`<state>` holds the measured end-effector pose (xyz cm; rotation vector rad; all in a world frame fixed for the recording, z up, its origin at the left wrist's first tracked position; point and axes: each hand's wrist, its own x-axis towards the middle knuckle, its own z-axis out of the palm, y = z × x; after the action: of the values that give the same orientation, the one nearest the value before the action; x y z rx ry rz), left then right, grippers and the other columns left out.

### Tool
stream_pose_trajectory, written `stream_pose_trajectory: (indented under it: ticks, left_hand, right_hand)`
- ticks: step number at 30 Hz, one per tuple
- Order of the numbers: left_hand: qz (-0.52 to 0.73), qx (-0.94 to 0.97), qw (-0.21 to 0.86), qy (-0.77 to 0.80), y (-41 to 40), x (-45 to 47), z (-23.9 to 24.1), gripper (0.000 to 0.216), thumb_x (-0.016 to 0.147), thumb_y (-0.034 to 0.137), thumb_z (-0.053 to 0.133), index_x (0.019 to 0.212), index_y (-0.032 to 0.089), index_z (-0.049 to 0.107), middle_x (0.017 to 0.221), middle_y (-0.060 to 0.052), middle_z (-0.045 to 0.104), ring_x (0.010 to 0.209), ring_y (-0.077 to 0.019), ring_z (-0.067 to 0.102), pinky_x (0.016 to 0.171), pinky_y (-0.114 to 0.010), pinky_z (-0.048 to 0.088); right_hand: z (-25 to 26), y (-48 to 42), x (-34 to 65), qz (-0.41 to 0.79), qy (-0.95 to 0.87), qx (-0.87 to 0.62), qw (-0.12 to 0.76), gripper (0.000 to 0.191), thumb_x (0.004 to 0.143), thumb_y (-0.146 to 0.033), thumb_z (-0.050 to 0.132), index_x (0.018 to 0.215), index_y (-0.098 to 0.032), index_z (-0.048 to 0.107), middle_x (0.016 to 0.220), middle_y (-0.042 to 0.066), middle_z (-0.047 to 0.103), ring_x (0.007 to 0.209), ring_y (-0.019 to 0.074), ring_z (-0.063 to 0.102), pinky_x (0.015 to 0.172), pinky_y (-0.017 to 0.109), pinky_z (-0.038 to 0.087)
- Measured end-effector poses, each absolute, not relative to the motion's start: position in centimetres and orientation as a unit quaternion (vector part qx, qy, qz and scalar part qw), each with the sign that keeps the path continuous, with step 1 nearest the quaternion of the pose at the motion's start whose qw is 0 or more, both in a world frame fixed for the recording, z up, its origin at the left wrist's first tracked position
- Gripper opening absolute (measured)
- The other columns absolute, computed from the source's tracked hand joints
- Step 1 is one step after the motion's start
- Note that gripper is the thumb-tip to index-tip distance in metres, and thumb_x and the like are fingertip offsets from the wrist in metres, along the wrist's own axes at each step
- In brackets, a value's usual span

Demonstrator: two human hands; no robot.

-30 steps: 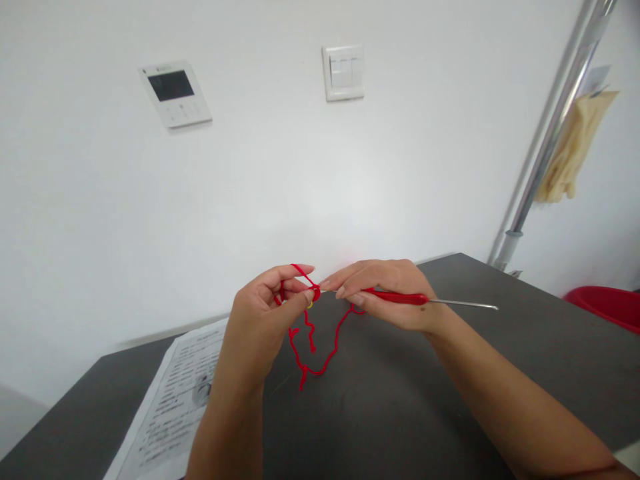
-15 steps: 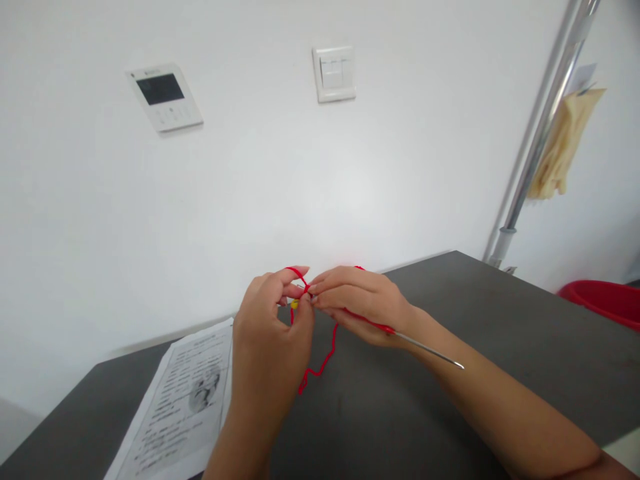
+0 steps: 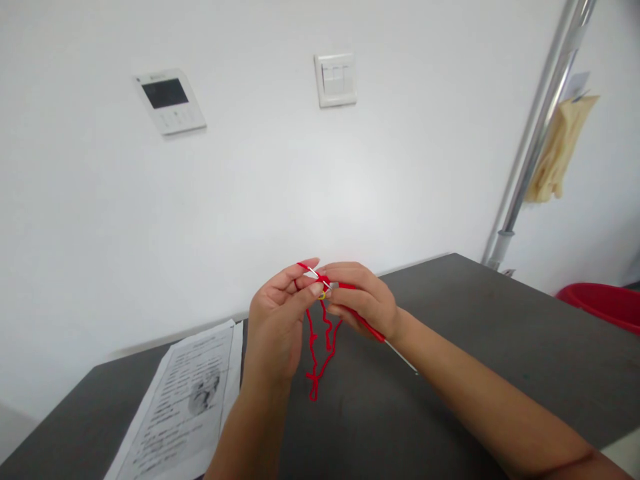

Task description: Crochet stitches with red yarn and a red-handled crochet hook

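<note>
My left hand (image 3: 277, 320) pinches a small piece of red crochet work (image 3: 324, 280) between thumb and fingers, with yarn looped over its raised index finger. A crochet hook (image 3: 370, 328) with a red handle and metal ends lies in my right hand (image 3: 363, 293), its tip at the crochet work. Just under the stitches shows a small yellow ring (image 3: 321, 296), perhaps a stitch marker. Red yarn (image 3: 314, 353) hangs below both hands in loose strands. My right fingers partly hide the hook and the work.
Printed sheets (image 3: 185, 393) lie on the dark table (image 3: 400, 407) to the left. Behind it, the white wall carries a switch (image 3: 336, 80) and an intercom panel (image 3: 173, 101). At right are a metal pole (image 3: 537, 140), a hanging cream glove (image 3: 560, 150) and a red basin (image 3: 600, 303).
The hook has turned, so its tip now shows past the work toward my left index finger. Both hands have shifted slightly, my left opening up more. More hanging yarn is visible.
</note>
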<state>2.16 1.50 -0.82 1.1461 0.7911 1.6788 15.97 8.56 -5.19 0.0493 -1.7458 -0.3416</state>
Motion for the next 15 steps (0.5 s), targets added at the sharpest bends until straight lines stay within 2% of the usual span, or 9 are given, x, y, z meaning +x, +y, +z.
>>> stream_pose_trajectory:
  ticks: [3,7,10,15]
  left_hand:
    - [0.694,0.495,0.376,0.364,1.7,2.3,-1.4,0.029,0.069,0.018,0.081,0.097,0.019,0.078,0.069,0.003,0.071,0.065,-0.0103,0.063,0.065,-0.022,0.049]
    - [0.653,0.57,0.173,0.467,2.0,1.4,-1.9,0.029,0.079,0.018,0.073,0.108,0.019,0.075,0.079,0.002,0.072,0.073,-0.014,0.064,0.075,-0.028,0.05]
    - [0.608,0.633,0.062,0.475,2.4,0.5,-2.0,0.025,0.084,0.019,0.068,0.108,0.019,0.074,0.085,-0.001,0.073,0.079,-0.0171,0.064,0.08,-0.032,0.05]
    - [0.562,0.682,-0.079,0.462,3.2,-0.5,-2.0,0.02,0.087,0.016,0.063,0.105,0.017,0.071,0.087,-0.004,0.073,0.08,-0.0195,0.063,0.077,-0.034,0.052]
  right_hand:
    - [-5.9,8.5,15.1,-0.148,-0.748,-0.034,0.646,0.01,0.104,-0.023,0.051,0.109,-0.019,0.057,0.106,0.011,0.066,0.1,0.0206,0.066,0.085,0.034,0.061]
    - [-5.3,7.7,15.0,-0.143,-0.767,-0.077,0.621,0.006,0.101,-0.019,0.053,0.103,-0.019,0.059,0.1,0.01,0.068,0.092,0.0206,0.066,0.078,0.034,0.061]
    - [-4.3,6.9,15.7,-0.107,-0.783,-0.096,0.605,0.007,0.1,-0.017,0.057,0.102,-0.02,0.062,0.104,0.011,0.071,0.096,0.0211,0.068,0.082,0.035,0.06]
    - [-3.4,6.1,16.7,-0.014,-0.804,-0.097,0.586,0.009,0.098,-0.014,0.059,0.104,-0.017,0.066,0.102,0.012,0.077,0.099,0.0195,0.072,0.089,0.031,0.059]
